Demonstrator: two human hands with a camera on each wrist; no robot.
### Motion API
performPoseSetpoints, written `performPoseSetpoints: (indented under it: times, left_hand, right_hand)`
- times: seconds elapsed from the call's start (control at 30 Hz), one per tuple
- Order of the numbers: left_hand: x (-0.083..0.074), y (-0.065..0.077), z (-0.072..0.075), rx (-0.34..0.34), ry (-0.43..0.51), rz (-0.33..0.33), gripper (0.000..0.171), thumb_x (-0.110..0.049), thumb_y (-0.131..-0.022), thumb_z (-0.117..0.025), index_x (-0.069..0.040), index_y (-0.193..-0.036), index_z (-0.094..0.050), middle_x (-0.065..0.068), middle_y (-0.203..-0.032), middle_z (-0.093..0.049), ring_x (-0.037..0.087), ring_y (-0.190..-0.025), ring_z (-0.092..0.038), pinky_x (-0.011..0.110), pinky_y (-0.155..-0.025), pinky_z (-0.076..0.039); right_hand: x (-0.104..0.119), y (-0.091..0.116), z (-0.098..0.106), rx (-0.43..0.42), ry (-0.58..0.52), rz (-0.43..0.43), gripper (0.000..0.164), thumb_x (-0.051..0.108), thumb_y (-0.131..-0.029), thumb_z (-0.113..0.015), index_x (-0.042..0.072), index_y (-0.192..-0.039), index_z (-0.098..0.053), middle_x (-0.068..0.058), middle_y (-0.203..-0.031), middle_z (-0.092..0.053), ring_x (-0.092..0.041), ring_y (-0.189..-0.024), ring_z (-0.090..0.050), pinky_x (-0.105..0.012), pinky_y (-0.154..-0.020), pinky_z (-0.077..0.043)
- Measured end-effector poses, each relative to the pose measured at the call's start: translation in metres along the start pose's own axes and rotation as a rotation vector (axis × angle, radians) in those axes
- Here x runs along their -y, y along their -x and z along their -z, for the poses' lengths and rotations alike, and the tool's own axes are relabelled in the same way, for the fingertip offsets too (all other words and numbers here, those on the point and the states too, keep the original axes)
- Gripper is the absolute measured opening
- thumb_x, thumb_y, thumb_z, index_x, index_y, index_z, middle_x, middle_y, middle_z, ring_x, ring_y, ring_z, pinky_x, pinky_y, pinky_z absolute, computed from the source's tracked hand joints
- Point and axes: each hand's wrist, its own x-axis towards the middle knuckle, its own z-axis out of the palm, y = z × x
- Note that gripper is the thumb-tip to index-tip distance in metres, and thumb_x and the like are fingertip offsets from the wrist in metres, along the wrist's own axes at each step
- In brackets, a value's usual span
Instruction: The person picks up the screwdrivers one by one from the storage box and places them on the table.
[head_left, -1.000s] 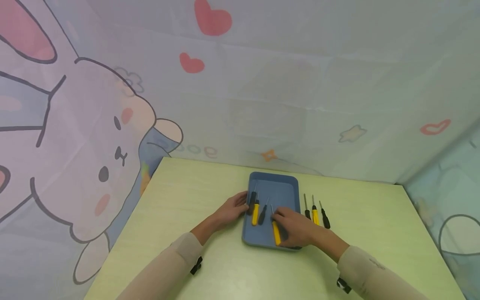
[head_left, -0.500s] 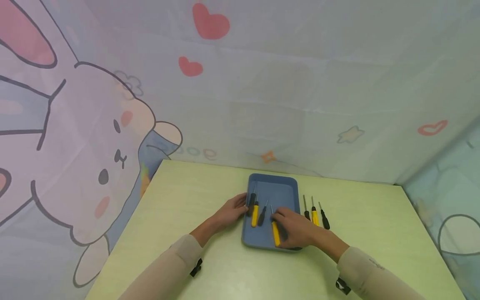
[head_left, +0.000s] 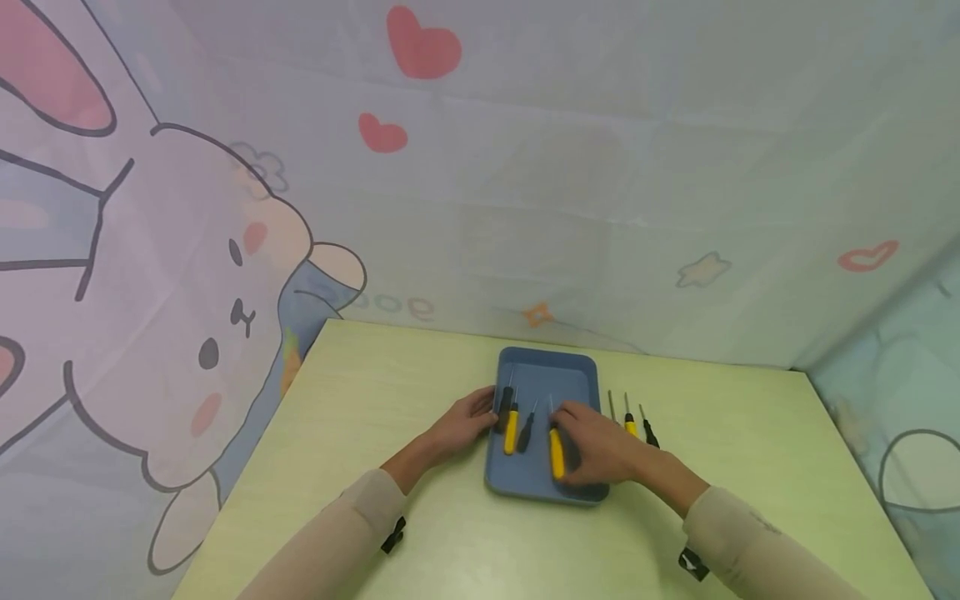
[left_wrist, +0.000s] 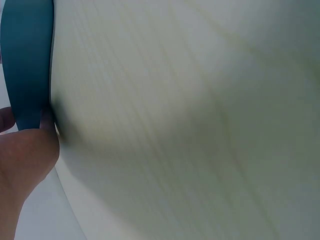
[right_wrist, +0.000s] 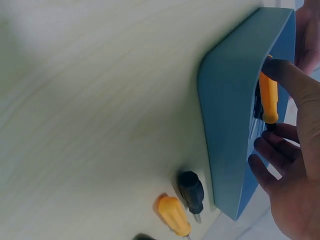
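My left hand (head_left: 460, 425) holds the left wall of the blue tray (head_left: 555, 379); in the left wrist view its fingers lie on both sides of that tray wall (left_wrist: 27, 60). Over the tray's right half, my right hand (head_left: 600, 446) pinches a yellow-handled screwdriver (head_left: 557, 457). Its thumb is at the handle's butt and a finger at the black collar, as the right wrist view shows on the handle (right_wrist: 269, 97). Beside it in the tray lie a small black screwdriver (head_left: 526, 435), a yellow one (head_left: 512, 431) and another black one (head_left: 506, 404), all with shafts pointing away.
Right of the tray on the table (head_left: 750, 467) lie a yellow screwdriver (head_left: 630, 423) and a black one (head_left: 649, 430), partly behind my right wrist. A third shaft (head_left: 611, 406) shows next to them. A printed cloth wall (head_left: 562, 208) rises behind the table's far edge.
My right hand has shifted slightly away from me and to the right with the yellow screwdriver, which now lines up more nearly with the others. The left hand stays on the tray.
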Motion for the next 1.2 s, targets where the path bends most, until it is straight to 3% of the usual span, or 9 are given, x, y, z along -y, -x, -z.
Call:
performPoseSetpoints:
  times: [0.27, 1.2]
  left_hand:
    - [0.0, 0.0, 0.001, 0.006, 0.0, -0.001, 0.061, -0.006, -0.111, -0.049, 0.003, -0.166, -0.025, 0.023, -0.17, -0.03, 0.037, -0.157, -0.031, 0.049, -0.128, -0.028]
    - [-0.004, 0.002, -0.002, -0.008, 0.033, 0.014, 0.061, -0.005, -0.11, -0.049, 0.003, -0.166, -0.025, 0.024, -0.17, -0.029, 0.037, -0.157, -0.03, 0.048, -0.128, -0.028]
  right_hand:
    - [-0.006, 0.004, 0.012, 0.013, 0.013, -0.047, 0.089, 0.044, -0.076, -0.091, -0.004, -0.142, -0.056, -0.017, -0.142, -0.053, -0.032, -0.127, -0.055, -0.049, -0.104, -0.053]
    - [-0.03, 0.029, 0.036, -0.068, 0.024, -0.104, 0.089, 0.042, -0.072, -0.096, -0.004, -0.138, -0.058, -0.016, -0.135, -0.055, -0.03, -0.119, -0.056, -0.048, -0.099, -0.055]
